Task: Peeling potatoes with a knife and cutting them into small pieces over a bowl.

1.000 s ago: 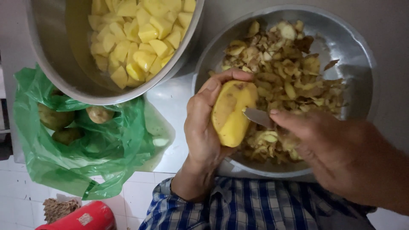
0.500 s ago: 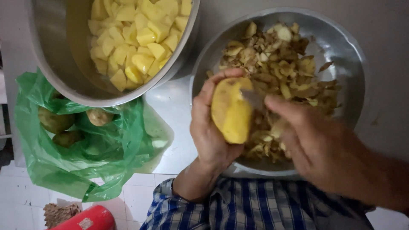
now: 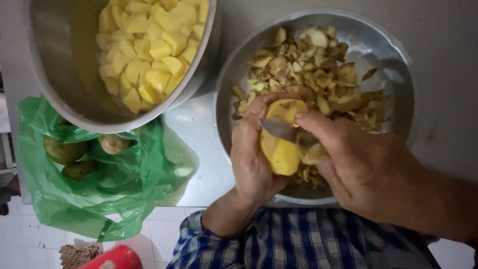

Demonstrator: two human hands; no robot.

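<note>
My left hand (image 3: 254, 154) grips a mostly peeled yellow potato (image 3: 283, 149) over the near edge of a wide metal bowl (image 3: 393, 65). My right hand (image 3: 363, 164) holds a knife whose blade (image 3: 278, 128) lies across the potato's middle; the handle is hidden in my palm. Brown and yellow peelings (image 3: 308, 69) fill the bowl behind the potato.
A big steel pot (image 3: 55, 74) of cut yellow potato chunks (image 3: 149, 45) stands at the upper left. Below it a green plastic bag (image 3: 99, 194) holds unpeeled potatoes (image 3: 64, 149). A red object (image 3: 112, 259) lies at the bottom edge, my blue checked sleeve (image 3: 279, 244) beside it.
The potato has been turned and tipped more upright in my left hand. The knife blade has moved from the potato's right side onto its middle, and my right hand has come closer.
</note>
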